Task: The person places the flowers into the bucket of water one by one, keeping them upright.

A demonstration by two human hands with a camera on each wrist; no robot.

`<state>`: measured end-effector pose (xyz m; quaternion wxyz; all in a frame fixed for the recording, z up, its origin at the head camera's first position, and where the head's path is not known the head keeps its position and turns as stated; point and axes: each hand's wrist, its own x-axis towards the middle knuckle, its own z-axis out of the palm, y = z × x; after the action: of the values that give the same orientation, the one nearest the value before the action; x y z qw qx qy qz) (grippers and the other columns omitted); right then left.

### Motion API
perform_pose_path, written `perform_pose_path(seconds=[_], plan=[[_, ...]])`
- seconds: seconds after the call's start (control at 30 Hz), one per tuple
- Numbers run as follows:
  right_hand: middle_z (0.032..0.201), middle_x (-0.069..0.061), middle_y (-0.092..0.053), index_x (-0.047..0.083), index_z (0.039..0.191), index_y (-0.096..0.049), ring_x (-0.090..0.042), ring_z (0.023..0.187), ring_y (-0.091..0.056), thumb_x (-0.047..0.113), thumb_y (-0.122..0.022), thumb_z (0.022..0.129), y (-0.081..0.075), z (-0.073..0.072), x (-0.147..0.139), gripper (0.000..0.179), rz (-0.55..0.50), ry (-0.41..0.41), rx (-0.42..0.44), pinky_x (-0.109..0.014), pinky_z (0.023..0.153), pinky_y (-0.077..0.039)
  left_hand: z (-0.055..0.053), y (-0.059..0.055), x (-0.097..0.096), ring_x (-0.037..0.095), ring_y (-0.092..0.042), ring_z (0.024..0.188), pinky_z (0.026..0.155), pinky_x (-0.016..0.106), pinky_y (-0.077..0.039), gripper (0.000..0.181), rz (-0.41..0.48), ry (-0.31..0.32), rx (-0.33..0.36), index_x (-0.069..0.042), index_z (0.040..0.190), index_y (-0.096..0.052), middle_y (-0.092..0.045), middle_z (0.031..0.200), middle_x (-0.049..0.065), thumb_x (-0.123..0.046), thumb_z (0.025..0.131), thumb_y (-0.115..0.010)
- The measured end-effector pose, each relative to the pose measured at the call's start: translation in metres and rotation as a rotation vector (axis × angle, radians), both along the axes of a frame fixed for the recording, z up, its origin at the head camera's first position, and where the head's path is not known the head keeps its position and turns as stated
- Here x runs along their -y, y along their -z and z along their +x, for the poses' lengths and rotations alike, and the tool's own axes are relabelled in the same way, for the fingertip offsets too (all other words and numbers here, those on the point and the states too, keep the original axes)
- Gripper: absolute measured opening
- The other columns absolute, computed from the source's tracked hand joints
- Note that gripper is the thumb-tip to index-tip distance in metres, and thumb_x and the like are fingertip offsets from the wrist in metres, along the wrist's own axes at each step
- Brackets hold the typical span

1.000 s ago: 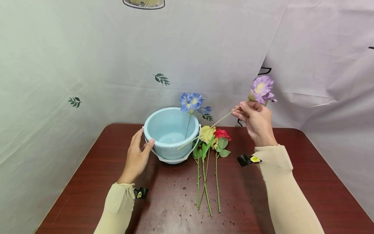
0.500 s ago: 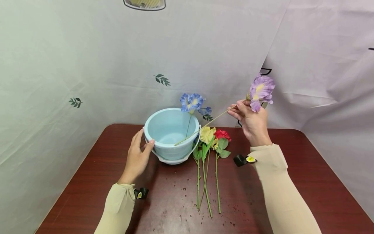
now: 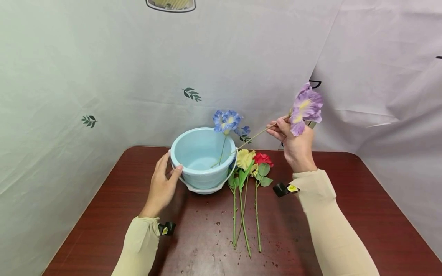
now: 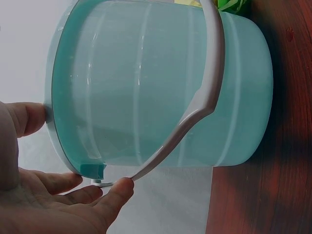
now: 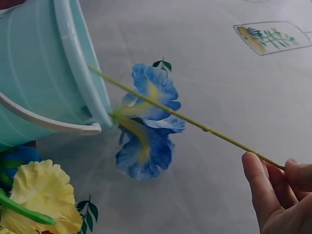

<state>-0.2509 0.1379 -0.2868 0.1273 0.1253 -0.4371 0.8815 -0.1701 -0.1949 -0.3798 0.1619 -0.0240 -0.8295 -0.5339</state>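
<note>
A light blue bucket (image 3: 203,177) with a pale handle (image 4: 210,73) stands upright on the table. My left hand (image 3: 162,188) holds its left side, thumb on the rim and fingers by the handle's joint. In my right hand (image 3: 297,143), thumb and fingertips pinch the stem (image 5: 195,122) of a purple iris (image 3: 305,109) close under its bloom. That stem slants down to the left, its lower end inside the bucket. A blue iris (image 3: 226,120) stands in the bucket, leaning on the right of the rim, its bloom above it.
Right of the bucket, several flowers lie on the brown table (image 3: 114,203), among them a yellow one (image 3: 245,158) and a red rose (image 3: 263,159), stems toward me. Water drops dot the wood. A pale printed cloth (image 3: 138,76) hangs behind.
My right hand has moved a little left, bringing the purple iris's stem end from in front of the bucket to inside it. My left hand and the bucket have stayed put.
</note>
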Motion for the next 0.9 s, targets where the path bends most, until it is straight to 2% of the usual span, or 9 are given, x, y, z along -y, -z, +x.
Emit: perform_pose_path(seconds=[0.23, 0.5, 0.67, 0.8, 0.9], plan=[[0.081, -0.021, -0.066, -0.010, 0.088, -0.063, -0.032, 0.077, -0.069, -0.009, -0.065, 0.085, 0.010, -0.003, 0.015, 0.003, 0.080, -0.022, -0.007, -0.041, 0.074, -0.060, 0.000, 0.000, 0.000, 0.021, -0.035, 0.134, 0.110, 0.039, -0.040, 0.061, -0.002, -0.006, 0.007, -0.009, 0.151, -0.029, -0.027, 0.153, 0.009, -0.027, 0.099, -0.055], [0.080, -0.018, -0.069, -0.016, 0.093, -0.063, -0.026, 0.074, -0.070, -0.005, -0.069, 0.085, 0.018, 0.000, 0.038, 0.015, 0.180, -0.025, 0.061, -0.037, 0.073, -0.060, -0.001, 0.002, 0.000, 0.020, -0.034, 0.134, 0.110, 0.042, -0.039, 0.060, -0.001, -0.004, -0.008, -0.007, 0.150, -0.030, -0.029, 0.152, 0.010, -0.025, 0.099, -0.055], [0.078, -0.016, -0.070, -0.018, 0.095, -0.063, -0.024, 0.073, -0.071, -0.010, -0.065, 0.086, 0.023, 0.000, 0.047, 0.012, 0.226, -0.032, 0.098, -0.037, 0.073, -0.060, -0.002, 0.003, 0.001, 0.020, -0.034, 0.133, 0.109, 0.042, -0.040, 0.060, 0.002, -0.005, -0.012, -0.006, 0.150, -0.030, -0.029, 0.151, 0.010, -0.024, 0.099, -0.055], [0.078, -0.016, -0.071, -0.009, 0.088, -0.069, -0.023, 0.073, -0.071, -0.009, -0.067, 0.084, 0.028, 0.000, 0.052, 0.005, 0.261, -0.026, 0.136, -0.035, 0.073, -0.060, -0.002, 0.002, 0.000, 0.020, -0.035, 0.133, 0.109, 0.043, -0.040, 0.060, 0.003, -0.009, -0.011, -0.006, 0.150, -0.030, -0.029, 0.151, 0.010, -0.023, 0.099, -0.056], [0.079, -0.015, -0.071, 0.000, 0.084, -0.072, -0.022, 0.073, -0.071, -0.009, -0.068, 0.083, 0.031, -0.001, 0.056, 0.010, 0.301, -0.006, 0.151, -0.035, 0.073, -0.060, -0.003, 0.002, 0.000, 0.020, -0.035, 0.133, 0.109, 0.042, -0.040, 0.060, 0.001, -0.012, -0.008, -0.005, 0.150, -0.030, -0.029, 0.151, 0.010, -0.023, 0.099, -0.056]])
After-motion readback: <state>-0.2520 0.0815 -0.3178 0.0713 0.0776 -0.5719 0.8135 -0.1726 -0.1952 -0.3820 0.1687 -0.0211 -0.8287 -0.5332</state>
